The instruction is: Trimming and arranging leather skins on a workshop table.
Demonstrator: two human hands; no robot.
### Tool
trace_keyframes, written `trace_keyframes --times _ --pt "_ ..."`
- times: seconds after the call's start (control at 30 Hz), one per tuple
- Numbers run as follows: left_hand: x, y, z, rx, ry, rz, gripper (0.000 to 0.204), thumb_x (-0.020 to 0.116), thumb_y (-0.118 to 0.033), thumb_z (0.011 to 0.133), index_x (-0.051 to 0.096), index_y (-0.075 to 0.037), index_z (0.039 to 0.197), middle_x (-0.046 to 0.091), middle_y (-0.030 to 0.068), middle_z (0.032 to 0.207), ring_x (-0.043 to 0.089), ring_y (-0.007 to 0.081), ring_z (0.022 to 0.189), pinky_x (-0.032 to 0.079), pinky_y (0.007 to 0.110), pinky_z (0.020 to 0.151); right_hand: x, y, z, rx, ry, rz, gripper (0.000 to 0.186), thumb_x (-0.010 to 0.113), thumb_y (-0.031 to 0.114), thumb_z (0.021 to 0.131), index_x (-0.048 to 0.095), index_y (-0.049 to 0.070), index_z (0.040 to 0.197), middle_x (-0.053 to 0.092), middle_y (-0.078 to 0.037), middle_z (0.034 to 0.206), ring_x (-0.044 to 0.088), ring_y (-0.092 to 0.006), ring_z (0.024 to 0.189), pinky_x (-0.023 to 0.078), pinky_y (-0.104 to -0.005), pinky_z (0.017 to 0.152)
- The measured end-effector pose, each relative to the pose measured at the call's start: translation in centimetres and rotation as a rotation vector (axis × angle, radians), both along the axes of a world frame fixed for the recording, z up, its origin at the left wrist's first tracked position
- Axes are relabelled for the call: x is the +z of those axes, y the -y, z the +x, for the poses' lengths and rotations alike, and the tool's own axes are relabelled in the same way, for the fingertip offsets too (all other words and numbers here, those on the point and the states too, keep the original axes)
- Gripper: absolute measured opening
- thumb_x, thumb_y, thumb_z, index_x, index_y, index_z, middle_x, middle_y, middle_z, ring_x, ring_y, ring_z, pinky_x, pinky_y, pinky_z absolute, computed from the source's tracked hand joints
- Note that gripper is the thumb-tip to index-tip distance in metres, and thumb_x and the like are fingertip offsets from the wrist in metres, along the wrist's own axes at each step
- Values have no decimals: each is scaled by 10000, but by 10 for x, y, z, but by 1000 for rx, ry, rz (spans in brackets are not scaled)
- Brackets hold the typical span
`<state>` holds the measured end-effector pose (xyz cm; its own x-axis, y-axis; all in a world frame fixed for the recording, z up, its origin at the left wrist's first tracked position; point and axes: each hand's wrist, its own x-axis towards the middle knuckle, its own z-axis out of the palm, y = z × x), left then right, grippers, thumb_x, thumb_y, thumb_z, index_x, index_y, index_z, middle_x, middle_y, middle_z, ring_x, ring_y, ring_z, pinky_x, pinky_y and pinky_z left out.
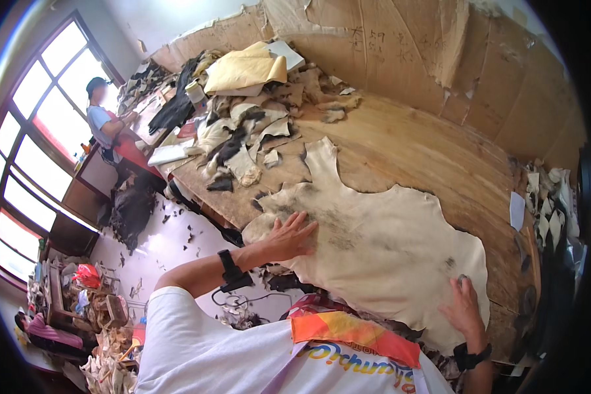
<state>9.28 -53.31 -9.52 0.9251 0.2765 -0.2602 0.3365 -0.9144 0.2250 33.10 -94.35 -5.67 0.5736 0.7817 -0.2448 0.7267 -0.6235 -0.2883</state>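
A large cream animal hide point(374, 230), with grey and dark smudges and dark fur showing along parts of its edge, lies spread over the wooden table in front of me. My left hand point(290, 235) rests flat on its left part, fingers spread, beside a smudged patch. On the right part of the hide, my right hand point(464, 307) touches the surface with thumb and fingers apart, just below a small dark spot. Whether anything tiny lies under the right fingertips is hard to make out. Dark bands circle both my wrists.
Hide pieces point(243, 141) and a yellow sheet point(246, 69) are heaped on the wooden table point(400, 138) at the back left. Brown cardboard point(400, 49) lines the wall. Another person point(108, 128) stands by the windows. Scraps hang at the right point(550, 203); dark bits litter the floor.
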Motion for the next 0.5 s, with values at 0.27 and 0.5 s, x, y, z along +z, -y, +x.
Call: trace_keyframes --times 0.27,0.5 --pt "-27 -8 33 56 70 136 773 575 -517 753 251 -211 1385 106 202 1438 77 388 1330 113 651 983 -54 7 2 -25 232 104 774 658 266 727 254 50 1351 267 -219 1334 160 -425 1290 117 -576 1028" --pt "-27 -49 83 14 95 153 696 529 -500 800 257 -240 1386 123 155 1455 88 335 1345 87 634 1001 -53 -22 40 -89 214 41 701 568 368 810 228 133 1377 210 -164 1405 136 -400 1309 123 -620 1002"
